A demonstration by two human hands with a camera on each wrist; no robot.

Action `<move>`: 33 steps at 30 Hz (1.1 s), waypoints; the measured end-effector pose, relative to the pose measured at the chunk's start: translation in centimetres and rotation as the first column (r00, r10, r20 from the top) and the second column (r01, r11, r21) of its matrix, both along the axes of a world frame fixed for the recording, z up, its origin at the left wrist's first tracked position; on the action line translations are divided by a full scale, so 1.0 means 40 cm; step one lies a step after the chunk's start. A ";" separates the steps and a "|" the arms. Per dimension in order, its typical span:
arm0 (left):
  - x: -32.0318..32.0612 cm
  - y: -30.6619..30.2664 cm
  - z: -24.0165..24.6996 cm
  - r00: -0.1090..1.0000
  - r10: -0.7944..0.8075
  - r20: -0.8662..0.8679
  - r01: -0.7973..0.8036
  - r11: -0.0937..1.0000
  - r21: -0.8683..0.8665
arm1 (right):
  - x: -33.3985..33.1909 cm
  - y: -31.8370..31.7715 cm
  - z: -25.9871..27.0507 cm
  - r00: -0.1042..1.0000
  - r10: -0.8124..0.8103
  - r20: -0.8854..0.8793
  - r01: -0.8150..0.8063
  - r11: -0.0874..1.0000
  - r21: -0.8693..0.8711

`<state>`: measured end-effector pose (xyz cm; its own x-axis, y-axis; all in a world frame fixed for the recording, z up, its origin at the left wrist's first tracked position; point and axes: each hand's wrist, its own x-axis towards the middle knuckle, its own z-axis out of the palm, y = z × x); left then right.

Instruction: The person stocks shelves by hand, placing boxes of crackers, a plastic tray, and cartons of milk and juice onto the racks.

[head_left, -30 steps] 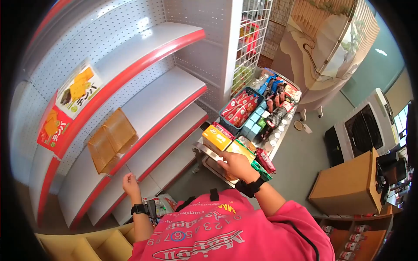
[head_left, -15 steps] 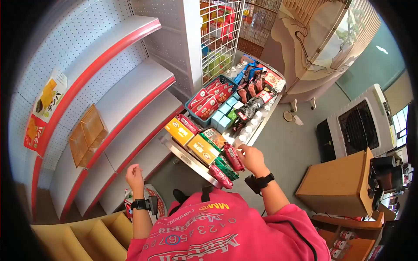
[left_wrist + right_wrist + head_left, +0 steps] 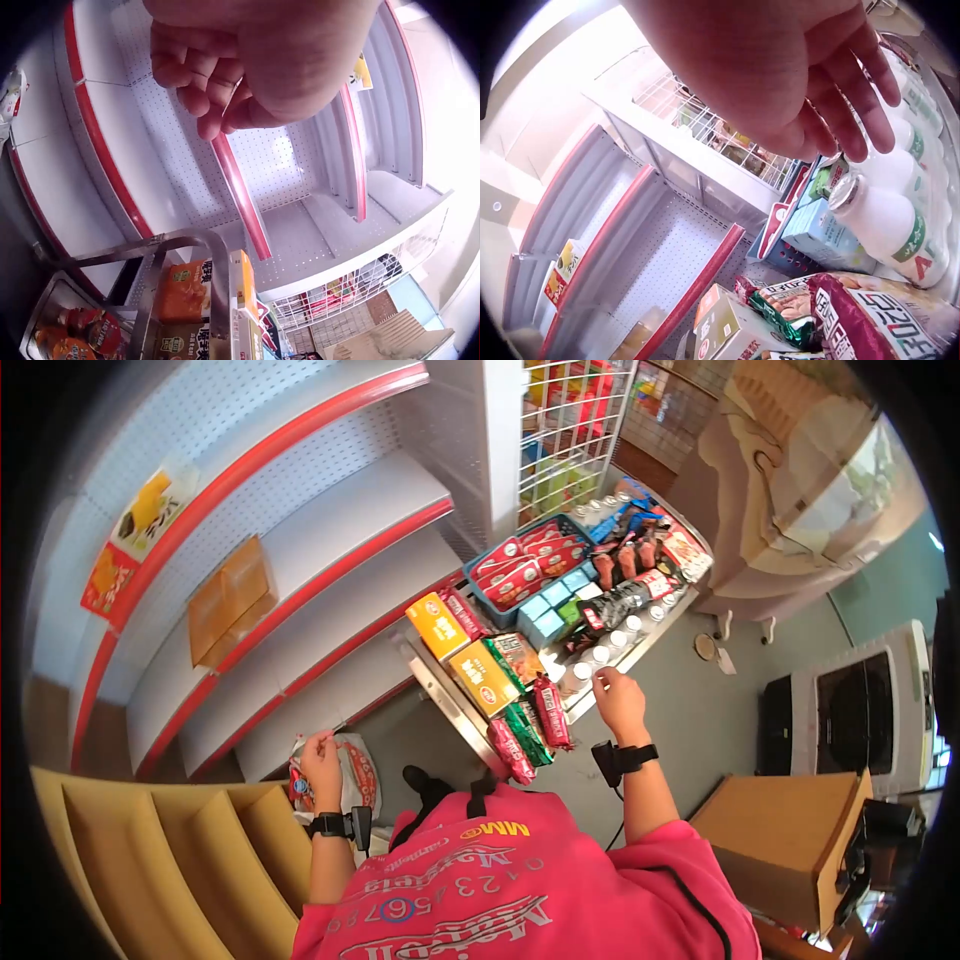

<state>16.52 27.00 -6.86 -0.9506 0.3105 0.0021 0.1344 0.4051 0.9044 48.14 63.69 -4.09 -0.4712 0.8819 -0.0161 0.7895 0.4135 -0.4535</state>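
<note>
My right hand [image 3: 622, 705] hovers at the near right edge of a loaded cart [image 3: 440, 695], beside a row of white bottles [image 3: 576, 678]. In the right wrist view its fingers [image 3: 870, 124] extend loosely over the nearest white bottle [image 3: 889, 225], which has a green label and foil top; no object shows in the grasp. My left hand [image 3: 320, 765] hangs in front of the lower shelves, fingers loosely bent and holding nothing. Yellow boxes [image 3: 482, 678] and red and green snack packets [image 3: 550, 712] lie at the cart's near end.
A blue basket [image 3: 761, 255] of red packets and several light-blue cartons [image 3: 545, 610] share the cart. White shelves with red edges [image 3: 370, 520] rise at left, bearing an amber bin [image 3: 232, 600] and snack boxes [image 3: 155, 505]. A cardboard-coloured box [image 3: 775, 825] stands at right.
My right hand has moved from the yellow boxes at the cart's near end to the right, beside the white bottles. My left hand stays low and idle. The head view has shifted towards the cart.
</note>
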 end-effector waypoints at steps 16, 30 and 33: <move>0.049 -0.056 0.034 0.984 0.121 -0.133 -0.125 0.992 -0.026 | -0.087 -0.003 -0.005 0.994 0.098 -0.042 -0.094 0.992 0.079; 0.011 -0.060 0.039 0.988 0.126 -0.092 -0.130 0.991 -0.038 | -0.122 0.008 0.012 0.983 0.137 -0.124 -0.124 0.987 0.107; -0.006 -0.046 0.019 0.987 0.120 -0.110 -0.120 0.993 0.008 | -0.116 0.009 0.026 0.989 0.109 -0.104 -0.100 0.991 0.089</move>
